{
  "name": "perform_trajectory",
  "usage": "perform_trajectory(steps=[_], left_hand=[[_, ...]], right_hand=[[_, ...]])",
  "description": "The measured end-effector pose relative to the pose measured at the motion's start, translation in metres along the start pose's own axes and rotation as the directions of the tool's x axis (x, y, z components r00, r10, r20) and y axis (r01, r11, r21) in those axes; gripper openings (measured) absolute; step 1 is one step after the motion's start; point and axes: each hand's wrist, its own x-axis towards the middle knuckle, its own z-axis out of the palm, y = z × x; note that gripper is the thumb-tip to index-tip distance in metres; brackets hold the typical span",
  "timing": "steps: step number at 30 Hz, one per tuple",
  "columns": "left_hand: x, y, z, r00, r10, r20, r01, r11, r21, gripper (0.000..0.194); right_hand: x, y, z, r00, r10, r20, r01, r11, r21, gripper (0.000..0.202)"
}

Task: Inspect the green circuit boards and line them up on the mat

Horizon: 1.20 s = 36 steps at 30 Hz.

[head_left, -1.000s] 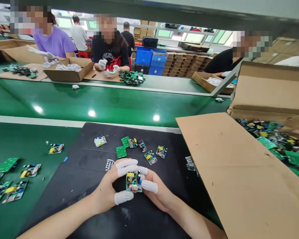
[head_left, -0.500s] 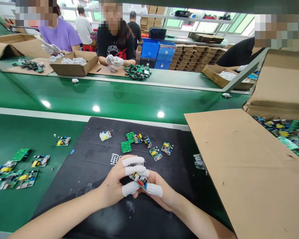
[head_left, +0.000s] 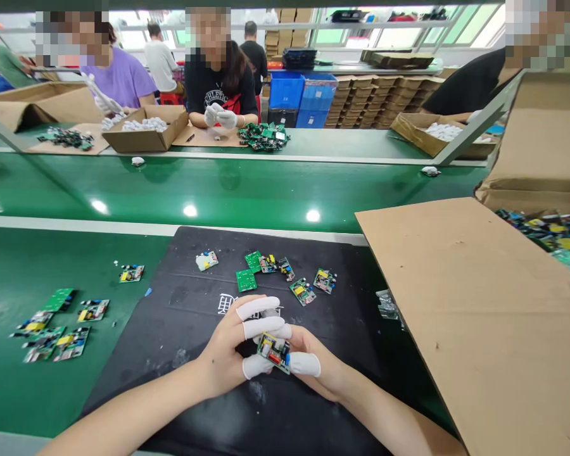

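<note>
Between my left hand (head_left: 232, 342) and my right hand (head_left: 308, 361) is a small circuit board (head_left: 274, 352), its component side facing up with yellow, red and blue parts. White finger covers are on several fingertips of both hands, and both hands grip the board's edges. Behind them on the black mat (head_left: 194, 323) lie green boards bottom side up (head_left: 246, 280) and boards with their parts up (head_left: 303, 292). A board with a white coating (head_left: 206, 260) rests at the mat's back left.
More boards (head_left: 71, 342) lie on the green table at left. A cardboard sheet (head_left: 494, 316) slopes at right, before a box of boards (head_left: 551, 231). Across the green belt (head_left: 256, 190), people work beside cartons (head_left: 145, 130) and a board pile (head_left: 265, 137).
The held board has tilted so that more of its component side shows. Both hands remain together around it, and the view has shifted slightly.
</note>
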Motion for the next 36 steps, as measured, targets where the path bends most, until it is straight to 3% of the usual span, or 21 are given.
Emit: perform_trajectory(steps=[4,11,19,23,31,36], left_hand=[[0.0043,0.0021,-0.0040,0.999,0.034,-0.019,-0.034,0.999,-0.014,0.044],[0.0060,0.0044,-0.0045,0.994,0.093,-0.048,-0.095,0.995,-0.039,0.027],[0.0055,0.0040,-0.0032,0.999,0.038,-0.021,-0.038,0.999,0.008,0.049],[0.0041,0.0043,-0.0040,1.000,0.015,0.007,-0.015,1.000,0.016,0.051],[0.0037,0.0065,-0.0027,1.000,0.002,0.005,-0.002,0.999,0.051,0.041],[0.0041,0.0071,-0.0016,0.999,-0.027,0.032,0.023,0.994,0.110,0.041]], right_hand=[[-0.0008,-0.0016,-0.0013,1.000,0.019,-0.020,-0.019,1.000,-0.002,0.043],[0.0013,-0.0010,-0.0016,1.000,0.014,-0.028,-0.014,1.000,0.010,0.039],[-0.0025,-0.0007,-0.0013,0.966,-0.160,-0.202,0.153,0.987,-0.051,0.055],[-0.0036,-0.0008,-0.0026,0.957,-0.219,-0.192,0.208,0.975,-0.077,0.053],[-0.0033,0.0037,-0.0063,0.926,-0.352,-0.136,0.297,0.901,-0.315,0.045],[-0.0080,0.0082,-0.0056,0.863,-0.485,-0.139,0.319,0.738,-0.595,0.033]])
